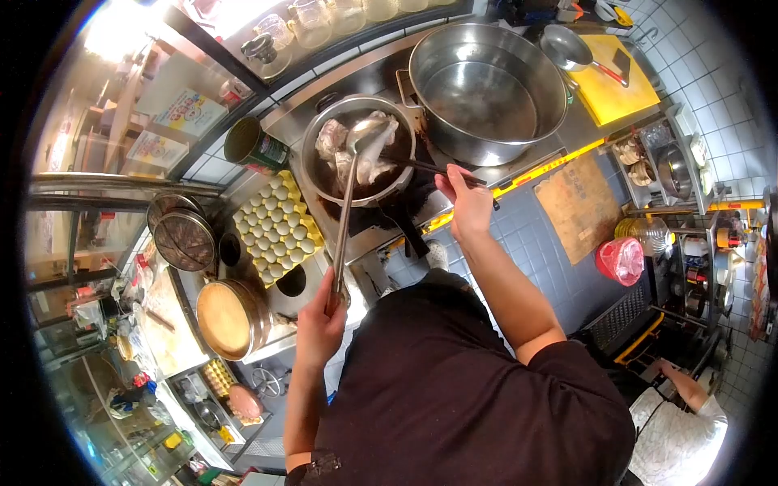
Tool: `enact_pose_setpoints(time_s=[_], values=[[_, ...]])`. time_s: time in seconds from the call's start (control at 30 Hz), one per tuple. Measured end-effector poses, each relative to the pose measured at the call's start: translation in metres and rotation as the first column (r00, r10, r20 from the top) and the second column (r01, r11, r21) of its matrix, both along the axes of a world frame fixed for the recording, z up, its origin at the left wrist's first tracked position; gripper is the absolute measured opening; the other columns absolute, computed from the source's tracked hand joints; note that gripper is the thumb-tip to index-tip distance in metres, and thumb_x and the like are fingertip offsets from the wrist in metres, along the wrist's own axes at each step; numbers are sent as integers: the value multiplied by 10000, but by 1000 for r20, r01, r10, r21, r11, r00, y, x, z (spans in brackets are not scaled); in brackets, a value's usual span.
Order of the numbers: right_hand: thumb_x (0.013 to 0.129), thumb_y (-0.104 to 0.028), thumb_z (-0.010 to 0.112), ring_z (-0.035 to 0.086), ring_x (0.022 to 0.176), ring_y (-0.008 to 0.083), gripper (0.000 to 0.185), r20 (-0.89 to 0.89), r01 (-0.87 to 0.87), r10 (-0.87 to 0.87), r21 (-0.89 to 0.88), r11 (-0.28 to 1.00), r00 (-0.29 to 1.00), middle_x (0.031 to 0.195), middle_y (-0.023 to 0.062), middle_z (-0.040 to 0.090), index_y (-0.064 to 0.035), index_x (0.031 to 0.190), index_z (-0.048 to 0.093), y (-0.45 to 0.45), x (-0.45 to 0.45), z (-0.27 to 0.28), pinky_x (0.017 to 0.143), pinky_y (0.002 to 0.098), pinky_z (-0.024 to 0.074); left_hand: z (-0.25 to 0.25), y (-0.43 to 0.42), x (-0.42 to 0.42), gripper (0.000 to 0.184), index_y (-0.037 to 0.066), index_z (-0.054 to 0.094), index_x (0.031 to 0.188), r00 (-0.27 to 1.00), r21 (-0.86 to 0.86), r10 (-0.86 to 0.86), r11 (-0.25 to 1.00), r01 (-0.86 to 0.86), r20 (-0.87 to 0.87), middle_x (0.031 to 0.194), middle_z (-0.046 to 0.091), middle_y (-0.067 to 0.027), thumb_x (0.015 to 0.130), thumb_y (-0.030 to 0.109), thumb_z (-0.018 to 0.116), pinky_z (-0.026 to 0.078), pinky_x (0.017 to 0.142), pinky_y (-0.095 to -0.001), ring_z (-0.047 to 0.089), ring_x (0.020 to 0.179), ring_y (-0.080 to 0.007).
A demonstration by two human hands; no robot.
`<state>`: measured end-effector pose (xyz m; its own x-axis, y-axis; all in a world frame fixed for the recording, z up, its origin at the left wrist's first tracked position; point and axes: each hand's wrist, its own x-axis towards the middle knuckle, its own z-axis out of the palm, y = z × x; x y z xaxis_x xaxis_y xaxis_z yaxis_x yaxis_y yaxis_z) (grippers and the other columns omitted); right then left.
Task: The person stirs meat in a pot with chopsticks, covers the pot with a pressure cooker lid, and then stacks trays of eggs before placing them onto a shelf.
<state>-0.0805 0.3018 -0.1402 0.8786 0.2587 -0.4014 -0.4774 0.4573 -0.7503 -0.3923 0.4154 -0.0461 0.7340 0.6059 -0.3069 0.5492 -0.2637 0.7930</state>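
My left hand (322, 324) is closed around the long handle of a metal ladle (349, 212). The ladle's bowl rests over pieces of pale meat (375, 160) in a metal pot (306, 154) with dark liquid. In my right hand (468, 201) is a pair of dark chopsticks (438, 168), their tips reaching over the pot's right side to the meat. The pot stands on the stove, its black handle (405, 228) pointing toward me. The exact contact between chopsticks and meat is too small to make out.
A large steel stockpot (494, 152) stands right of the pot. A tray of eggs (275, 227), a tall can (255, 146) and a round wooden-lidded container (225, 320) are on the left. A pan (566, 47) lies by a yellow board (612, 89). Another person (677, 425) is behind, lower right.
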Motion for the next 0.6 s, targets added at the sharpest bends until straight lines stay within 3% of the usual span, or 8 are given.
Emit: enact_pose_setpoints(time_s=[0.17, 0.23, 0.33, 0.37, 0.47, 0.5, 0.6], values=[[980, -31, 683, 712, 879, 197, 166, 265, 28, -2, -92, 995, 964, 994, 112, 696, 83, 1100, 693, -11, -8, 23, 828, 295, 620, 25, 0, 12, 597, 8, 503, 1488, 1000, 162, 26, 986, -26, 1, 698, 448, 10, 902, -20, 614, 414, 577, -235, 445, 617, -68], [978, -23, 682, 708, 909, 181, 144, 468, 55, -4, -95, 994, 884, 994, 100, 699, 73, 1085, 704, -10, -8, 36, 821, 286, 610, 29, 0, 7, 609, -7, 514, 1475, 1000, 320, 27, 947, -28, 8, 665, 453, -32, 874, -36, 609, 437, 570, -265, 465, 581, -106], [963, -27, 701, 713, 918, 177, 129, 666, 74, 75, -193, 978, 743, 987, 100, 711, 39, 1072, 721, 3, -1, 47, 807, 281, 594, 38, 9, 6, 650, 34, 479, 1521, 997, 313, 72, 948, -59, -31, 744, 477, 16, 890, -48, 613, 444, 619, -246, 454, 662, -72], [955, -32, 711, 717, 916, 178, 128, 711, 84, 116, -239, 967, 694, 984, 102, 716, 25, 1069, 727, 12, 5, 49, 801, 282, 589, 33, 15, 3, 629, 23, 480, 1513, 998, 362, 48, 932, -35, -27, 745, 492, -11, 899, -41, 599, 451, 627, -251, 468, 666, -88], [925, -49, 739, 726, 877, 215, 148, 794, 131, 264, -393, 910, 547, 985, 128, 717, -13, 1068, 732, 39, 23, 35, 768, 304, 579, 29, 20, 10, 633, 25, 499, 1491, 996, 345, 65, 938, -39, -64, 710, 542, -120, 868, -17, 598, 493, 617, -342, 568, 615, -221], [910, -88, 755, 717, 841, 272, 151, 781, 105, 273, -395, 913, 562, 984, 146, 709, -37, 1051, 734, 47, 25, 30, 753, 340, 576, 26, 22, 12, 630, 33, 501, 1490, 996, 359, 59, 933, -30, -71, 715, 552, -133, 869, -9, 596, 498, 629, -357, 580, 624, -245], [915, -118, 751, 710, 829, 291, 142, 803, 133, 371, -479, 868, 467, 970, 148, 701, -43, 1035, 734, 57, 31, 34, 739, 363, 569, 20, 27, 20, 627, 57, 505, 1490, 993, 388, 34, 922, 13, -115, 735, 582, -165, 870, 10, 587, 510, 665, -402, 609, 657, -312]])
